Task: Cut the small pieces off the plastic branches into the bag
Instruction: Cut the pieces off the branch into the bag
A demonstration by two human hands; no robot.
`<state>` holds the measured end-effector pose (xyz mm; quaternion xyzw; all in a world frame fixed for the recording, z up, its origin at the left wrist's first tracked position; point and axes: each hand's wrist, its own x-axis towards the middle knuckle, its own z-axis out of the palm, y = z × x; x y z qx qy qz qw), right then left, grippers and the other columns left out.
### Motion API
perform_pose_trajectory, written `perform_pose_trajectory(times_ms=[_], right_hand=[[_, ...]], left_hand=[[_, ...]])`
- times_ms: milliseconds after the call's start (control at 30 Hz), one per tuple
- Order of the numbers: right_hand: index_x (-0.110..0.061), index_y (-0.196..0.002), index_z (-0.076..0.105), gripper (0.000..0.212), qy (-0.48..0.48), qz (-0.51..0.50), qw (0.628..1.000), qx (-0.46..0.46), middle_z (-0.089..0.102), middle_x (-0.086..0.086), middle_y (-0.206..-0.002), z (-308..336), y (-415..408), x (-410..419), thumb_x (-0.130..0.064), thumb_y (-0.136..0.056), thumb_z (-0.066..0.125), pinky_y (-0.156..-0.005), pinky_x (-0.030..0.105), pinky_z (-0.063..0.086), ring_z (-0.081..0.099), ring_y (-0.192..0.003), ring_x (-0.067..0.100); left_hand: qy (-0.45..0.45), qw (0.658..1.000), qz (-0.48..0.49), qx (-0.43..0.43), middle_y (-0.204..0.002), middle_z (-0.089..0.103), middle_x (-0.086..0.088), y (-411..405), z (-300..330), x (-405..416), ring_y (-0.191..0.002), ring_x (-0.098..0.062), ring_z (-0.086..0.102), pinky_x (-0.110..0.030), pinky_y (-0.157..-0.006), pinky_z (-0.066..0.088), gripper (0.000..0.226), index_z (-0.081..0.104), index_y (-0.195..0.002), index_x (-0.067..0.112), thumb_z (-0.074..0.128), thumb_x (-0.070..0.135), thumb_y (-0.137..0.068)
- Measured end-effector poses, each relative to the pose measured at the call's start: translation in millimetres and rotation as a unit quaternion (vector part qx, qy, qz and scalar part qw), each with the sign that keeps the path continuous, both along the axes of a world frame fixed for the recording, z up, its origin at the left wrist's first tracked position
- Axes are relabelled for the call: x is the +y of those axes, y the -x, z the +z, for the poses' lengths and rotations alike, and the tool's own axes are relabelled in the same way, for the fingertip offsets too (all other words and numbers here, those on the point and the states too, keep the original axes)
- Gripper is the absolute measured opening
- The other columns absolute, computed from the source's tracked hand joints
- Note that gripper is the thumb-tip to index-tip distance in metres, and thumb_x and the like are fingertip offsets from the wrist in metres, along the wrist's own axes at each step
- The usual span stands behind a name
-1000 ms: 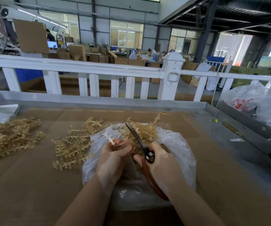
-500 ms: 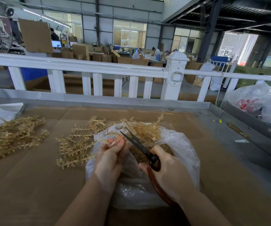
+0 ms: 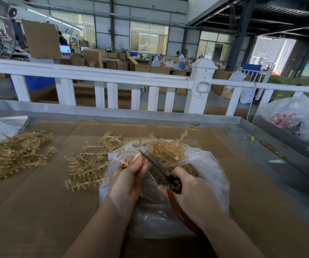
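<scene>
Amber-gold plastic branch (image 3: 131,158), translucent, thin-stemmed: I log it pinched in the fingertips of my left hand (image 3: 129,180), held just above the mouth of the bag (image 3: 213,175). Beside it, touching the stem near my fingertips, the scissors (image 3: 157,167), dark blades slightly parted, reddish-brown handle loops; my right hand (image 3: 192,198) is curled round those loops.

Bag: clear, crinkled, glossy film, mouth open and slumped wide on the table. Contents: a bed of small golden-brown pieces (image 3: 185,169) (individual shapes too fine to make out), with a tangle of stripped-looking stems (image 3: 166,148) resting across the far rim.

Loose stock, left of the bag: one heap of branches (image 3: 86,164) touching the bag's edge, knobbly with rows of small beads along each stem; a second, larger heap (image 3: 14,155) well apart at the table's left side.

Work surface: brown cardboard sheet (image 3: 38,211), matte, creased, laid in a grey metal tray-table (image 3: 168,119) with a raised rim. White railing (image 3: 112,75) stands just behind it. More clear bags (image 3: 287,112) sit at far right, one showing red print.
</scene>
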<state>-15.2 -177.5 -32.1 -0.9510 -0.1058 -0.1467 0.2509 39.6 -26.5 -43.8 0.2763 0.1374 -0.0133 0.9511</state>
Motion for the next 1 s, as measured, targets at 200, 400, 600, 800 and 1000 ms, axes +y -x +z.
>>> perform_pose_trajectory(times_ms=[200, 400, 600, 800, 1000], right_hand=[[-0.036, -0.088, 0.043, 0.028, -0.003, 0.014, 1.000, 0.020, 0.048, -0.019, -0.067, 4, -2, 4, -0.059, -0.083, 0.057, -0.052, 0.011, 0.031, 0.048, -0.065, -0.002], [-0.035, -0.085, 0.042, 0.029, -0.014, 0.018, 0.999, 0.022, 0.047, -0.019, -0.066, 3, -3, 6, -0.059, -0.082, 0.058, -0.055, 0.012, 0.032, 0.050, -0.069, 0.003], [-0.035, -0.079, 0.039, 0.031, -0.028, 0.015, 0.999, 0.037, 0.046, -0.019, -0.062, 3, -5, 9, -0.058, -0.083, 0.058, -0.051, 0.011, 0.029, 0.044, -0.060, -0.004], [-0.032, -0.088, 0.042, 0.031, -0.013, 0.009, 1.000, 0.015, 0.056, -0.013, -0.077, -1, -6, 10, -0.058, -0.083, 0.059, -0.056, 0.014, 0.033, 0.056, -0.073, 0.008], [-0.034, -0.088, 0.043, 0.030, -0.014, 0.013, 1.000, 0.015, 0.055, -0.016, -0.075, -2, -6, 7, -0.059, -0.082, 0.060, -0.052, 0.007, 0.033, 0.051, -0.069, 0.001]], left_hand=[[-0.006, 1.000, 0.007, 0.009, -0.072, 0.069, -0.008, -2, -3, -1, -0.058, -0.012, 0.070, -0.019, -0.049, 0.055, 0.019, 0.055, -0.091, 0.008, 0.056, -0.010, -0.086], [-0.016, 1.000, -0.004, -0.003, -0.073, 0.067, -0.006, -6, -7, -1, -0.063, -0.012, 0.070, -0.021, -0.059, 0.058, 0.022, 0.052, -0.081, 0.011, 0.055, -0.009, -0.087], [-0.028, 1.000, -0.002, 0.004, -0.061, 0.068, -0.002, -6, -6, -2, -0.058, -0.009, 0.070, -0.018, -0.053, 0.056, 0.020, 0.054, -0.081, 0.009, 0.056, -0.010, -0.085], [-0.022, 1.000, -0.010, 0.003, -0.054, 0.062, 0.003, -8, -8, -1, -0.055, -0.006, 0.067, -0.017, -0.051, 0.055, 0.015, 0.055, -0.085, 0.006, 0.057, -0.009, -0.085], [-0.029, 1.000, 0.002, -0.007, -0.078, 0.061, -0.004, -9, -10, -1, -0.063, -0.010, 0.069, -0.017, -0.054, 0.056, 0.016, 0.055, -0.081, 0.008, 0.060, -0.007, -0.084]])
